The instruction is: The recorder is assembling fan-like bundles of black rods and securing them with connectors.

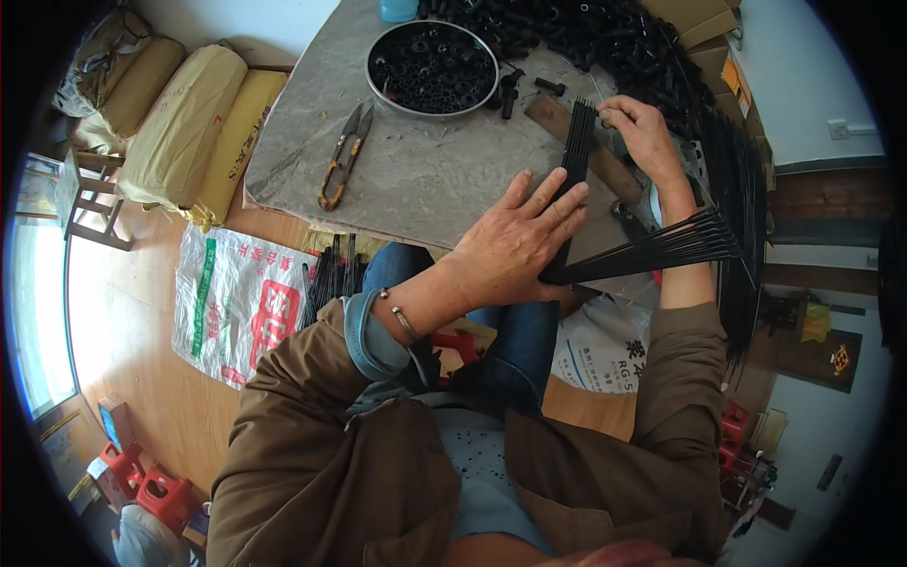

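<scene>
A bundle of thin black rods (578, 142) lies near the table's right side, its tips pointing away from me. My left hand (520, 230) rests across the bundle with the fingers stretched out flat; its thumb is hidden. From beneath that hand, longer black rods (652, 248) fan out to the right over my right forearm. Beside the bundle's far tips is my right hand (642, 137), thumb and forefinger pinched together. What they hold, if anything, is too small to make out. Under the rods lies a flat brown bar (605, 170).
A round metal bowl (433, 111) of small black parts stands on the grey table (293, 142), with thread snips (345, 159) to its left. A heap of black plastic parts (605, 42) covers the back right. More black rods (746, 189) hang along the right edge.
</scene>
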`<state>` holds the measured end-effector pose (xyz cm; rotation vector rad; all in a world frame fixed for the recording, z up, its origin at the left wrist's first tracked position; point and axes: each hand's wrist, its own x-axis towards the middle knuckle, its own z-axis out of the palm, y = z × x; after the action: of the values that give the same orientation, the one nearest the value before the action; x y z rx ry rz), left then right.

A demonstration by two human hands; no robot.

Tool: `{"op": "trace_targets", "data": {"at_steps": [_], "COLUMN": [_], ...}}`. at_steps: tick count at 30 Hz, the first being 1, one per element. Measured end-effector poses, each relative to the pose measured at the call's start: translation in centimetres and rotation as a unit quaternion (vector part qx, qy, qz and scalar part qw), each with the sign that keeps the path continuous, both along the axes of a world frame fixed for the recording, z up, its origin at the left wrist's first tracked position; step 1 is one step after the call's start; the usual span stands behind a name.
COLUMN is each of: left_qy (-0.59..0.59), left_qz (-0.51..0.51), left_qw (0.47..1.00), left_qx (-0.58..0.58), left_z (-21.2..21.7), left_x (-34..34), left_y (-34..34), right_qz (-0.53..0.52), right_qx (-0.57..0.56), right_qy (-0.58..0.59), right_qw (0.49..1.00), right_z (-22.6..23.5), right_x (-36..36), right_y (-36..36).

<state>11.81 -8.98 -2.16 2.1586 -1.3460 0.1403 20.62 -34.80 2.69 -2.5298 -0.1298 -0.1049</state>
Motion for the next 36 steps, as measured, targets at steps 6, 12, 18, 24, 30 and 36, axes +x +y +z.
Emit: {"op": "trace_targets", "data": {"at_steps": [6,12,18,24,30,36], "left_qy": [-0.004,0.001,0.000,0.003,0.007,0.001], "left_qz": [0.003,0.003,0.002,0.006,0.004,0.007], "left_qw": [1.000,1.000,1.000,1.000,1.000,1.000], "left_qx": [0.008,0.001,-0.002,-0.005,-0.011,0.002], "left_z": [-0.1,-0.1,0.0,0.0,0.0,0.1], "left_x": [0.0,-0.1,0.0,-0.1,0.0,0.0], "left_y": [0.1,0.1,0.0,0.1,0.0,0.0], "right_qz": [-0.013,-0.055,0.010,0.004,-0.009,-0.038], "right_qx": [-0.071,-0.032,-0.034,-0.054,-0.056,-0.045], "right_qy": [-0.050,-0.013,-0.057,-0.068,-0.051,0.034], "right_qw": [0.996,0.998,0.998,0.996,0.997,0.998], "right_z": [-0.1,0.4,0.8,0.7,1.3,1.3], "right_x": [-0.3,-0.9,-0.8,-0.9,-0.9,-0.4], "right_y": [0.5,0.3,0.0,0.4,1.1,0.6]}}
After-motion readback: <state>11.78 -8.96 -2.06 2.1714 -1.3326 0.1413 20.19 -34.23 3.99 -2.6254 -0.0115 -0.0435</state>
